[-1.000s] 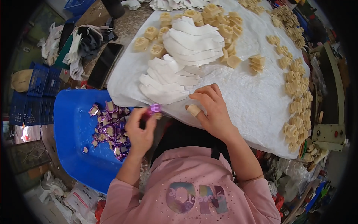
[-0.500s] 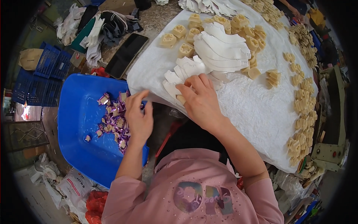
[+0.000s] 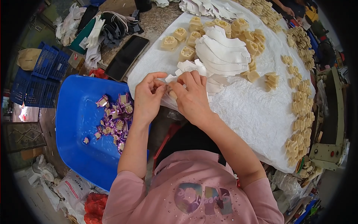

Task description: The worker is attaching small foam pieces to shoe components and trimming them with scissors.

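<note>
Both hands meet at the near-left edge of the white-covered table. My right hand (image 3: 192, 98) is closed on a small beige piece (image 3: 172, 95), mostly hidden by the fingers. Close beside it is my left hand (image 3: 149, 98), its thumb and fingers bent together at the piece; what they pinch is too small to make out. Just beyond the fingertips lies a fanned pile of small white cut sheets (image 3: 192, 67). A larger stack of white curved sheets (image 3: 222, 50) rests behind that, with hollow beige moulded pieces (image 3: 186, 53) around it.
On my left a blue tub (image 3: 74, 149) holds purple shiny-edged pieces (image 3: 117, 121). A black phone (image 3: 126, 56) lies at the table's far-left corner. Rows of beige pieces (image 3: 301, 106) line the right side of the white cloth (image 3: 257, 112). Another person's hand (image 3: 289, 11) shows at far right.
My left hand has moved from over the blue tub's edge, up and right, to meet my right hand. The right hand has shifted slightly left, still with the beige piece.
</note>
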{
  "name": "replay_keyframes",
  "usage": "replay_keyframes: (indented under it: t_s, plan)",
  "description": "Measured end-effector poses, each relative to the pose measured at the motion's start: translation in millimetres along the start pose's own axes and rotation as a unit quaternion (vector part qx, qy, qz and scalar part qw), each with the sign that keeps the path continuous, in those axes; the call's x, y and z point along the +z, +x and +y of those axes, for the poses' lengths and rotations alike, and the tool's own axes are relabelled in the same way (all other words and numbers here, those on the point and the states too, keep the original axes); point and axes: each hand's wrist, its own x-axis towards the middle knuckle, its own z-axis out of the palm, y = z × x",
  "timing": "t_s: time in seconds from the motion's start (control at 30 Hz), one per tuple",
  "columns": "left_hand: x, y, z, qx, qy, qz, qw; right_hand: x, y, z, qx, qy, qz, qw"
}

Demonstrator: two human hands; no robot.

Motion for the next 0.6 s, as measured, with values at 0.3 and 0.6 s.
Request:
replay_keyframes:
  t_s: [0.3, 0.6]
  plan:
    - [-10.2, -0.5, -0.6, -0.096, -0.158, 0.000, 0.983, -6.0, -0.7, -0.2, -0.006, 0.062, 0.011, 0.998]
    - [2.2, 0.2, -12.1, -0.039, -0.128, 0.099, 0.986, -41.1, -18.0, 13.5, -0.030, 0.151, -0.015, 0.988]
